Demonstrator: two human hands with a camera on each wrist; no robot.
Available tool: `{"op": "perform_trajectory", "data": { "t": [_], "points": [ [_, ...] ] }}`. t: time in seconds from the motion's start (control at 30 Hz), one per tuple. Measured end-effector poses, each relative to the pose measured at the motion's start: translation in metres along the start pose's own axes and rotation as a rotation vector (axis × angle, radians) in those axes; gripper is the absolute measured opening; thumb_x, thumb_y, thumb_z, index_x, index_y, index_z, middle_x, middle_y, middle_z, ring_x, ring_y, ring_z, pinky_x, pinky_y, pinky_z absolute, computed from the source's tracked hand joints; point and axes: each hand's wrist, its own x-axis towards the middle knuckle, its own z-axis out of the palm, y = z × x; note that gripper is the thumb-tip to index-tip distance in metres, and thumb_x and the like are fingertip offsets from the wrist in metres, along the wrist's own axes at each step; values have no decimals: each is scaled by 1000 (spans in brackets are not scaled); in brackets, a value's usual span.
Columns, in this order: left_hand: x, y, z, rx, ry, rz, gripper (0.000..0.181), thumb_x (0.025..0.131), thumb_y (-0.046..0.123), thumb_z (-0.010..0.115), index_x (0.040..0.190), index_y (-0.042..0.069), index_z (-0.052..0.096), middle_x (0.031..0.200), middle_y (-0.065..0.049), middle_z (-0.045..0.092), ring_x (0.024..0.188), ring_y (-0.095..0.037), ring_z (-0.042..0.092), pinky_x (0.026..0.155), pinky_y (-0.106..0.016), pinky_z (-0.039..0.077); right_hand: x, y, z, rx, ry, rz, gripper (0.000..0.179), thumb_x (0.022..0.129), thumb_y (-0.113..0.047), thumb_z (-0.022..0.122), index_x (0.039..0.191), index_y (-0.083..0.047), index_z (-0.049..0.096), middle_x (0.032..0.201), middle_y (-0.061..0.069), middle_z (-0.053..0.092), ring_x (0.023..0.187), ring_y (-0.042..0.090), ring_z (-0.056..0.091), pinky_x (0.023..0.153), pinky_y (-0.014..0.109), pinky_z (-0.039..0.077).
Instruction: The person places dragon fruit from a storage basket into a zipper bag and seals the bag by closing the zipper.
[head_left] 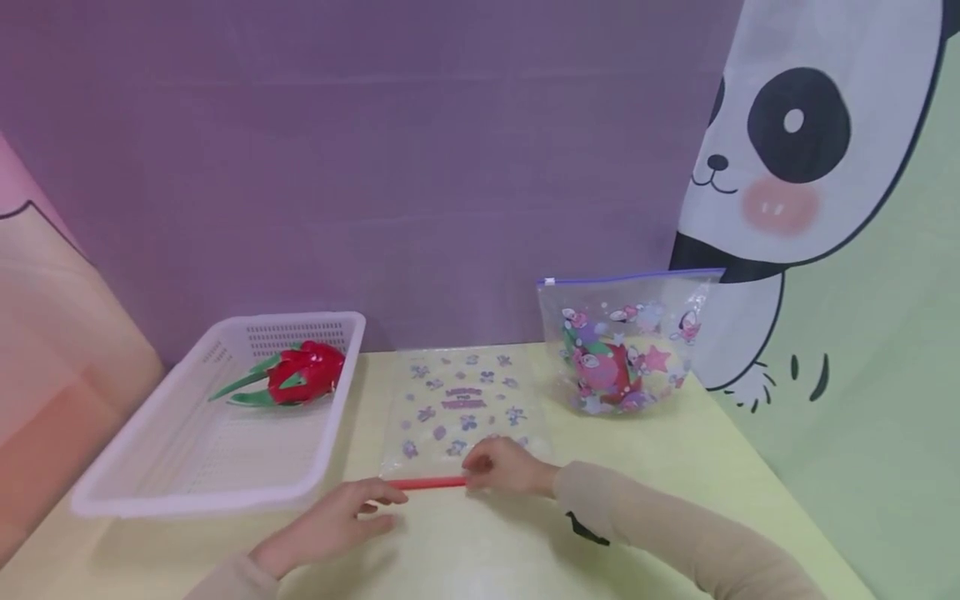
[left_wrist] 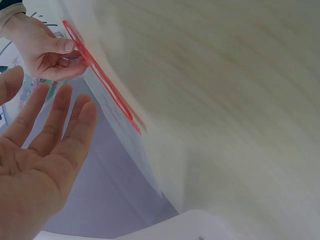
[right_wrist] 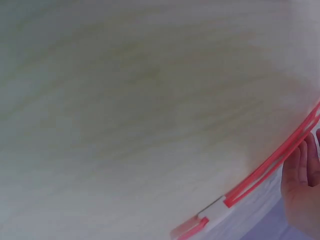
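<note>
One flat, clear plastic bag with purple print is lying on a pale yellow table, its red plastic zip strip facing the person, presumably so that the mouth is sitting within easy reach. The right hand is pinching the strip toward its right end, thumb and curled fingers clamped on it; that grip seems to be steadying the mouth. The left hand is hovering beside the strip's left end, its fingers loosely extended and slightly apart, gripping nothing; whether a fingertip is touching the strip, I cannot tell. A small white slider is sitting on the strip near the right end, and the two red edges to its left are standing apart, leaving a narrow gap.

Left of the bag, a white slotted plastic basket is holding a glossy red fruit-like object with long green leaves, likely placed there to be near the left hand. Right of the bag, a clear plastic pouch with a violet top edge is standing upright, showing a red-and-green object through its printed front; the object's bulk is probably propping the pouch up.
</note>
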Motion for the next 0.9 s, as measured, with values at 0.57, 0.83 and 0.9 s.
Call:
{"op": "perform_trajectory", "data": {
  "t": [0.57,0.83,0.9],
  "points": [
    [0,-5,5,-5,16,3,30,90,22,57,111,2,61,110,-10,63,99,-30,60,80,-31,53,5,3,-2,-16,-2,-44,12,81,-10,67,92,-8,70,89,3,69,83,10,61,78,20,48],
    [2,-8,6,-101,79,-41,28,89,19,58,111,1,61,109,-14,64,99,-31,60,80,-29,53,12,4,-2,-105,-24,-45,7,81,-13,67,86,-12,71,82,-3,69,76,3,59,77,18,46],
    [5,-8,6,-113,115,-74,28,89,19,59,110,3,62,109,-13,64,99,-26,61,80,-26,52,13,4,-4,-134,-23,-40,6,80,-14,68,85,-13,71,81,-5,69,74,1,57,76,17,46]
  ]
}}
